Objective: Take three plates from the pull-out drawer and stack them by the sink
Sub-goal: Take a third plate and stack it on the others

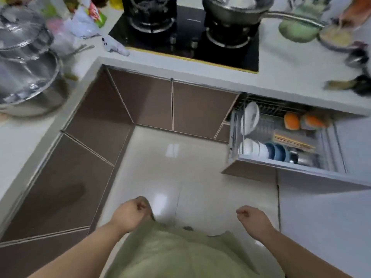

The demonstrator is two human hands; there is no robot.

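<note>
The pull-out drawer (251, 167) stands open at the right, under the white counter. In its wire rack a white plate (252, 117) stands on edge, with white bowls (253, 148) and blue bowls (278, 152) in front of it. My left hand (133, 212) hangs low in the middle, fingers curled shut, holding nothing. My right hand (254, 220) is also curled shut and empty, below and left of the drawer front. Both hands are over the floor, well apart from the drawer. No sink is in view.
A black gas hob (186, 37) with a steel pan (230, 9) sits on the far counter. Large steel pots (26, 63) stand on the left counter. Orange items (292, 121) and chopsticks (291, 140) lie in the drawer. Brown cabinet doors (140, 101) line the corner.
</note>
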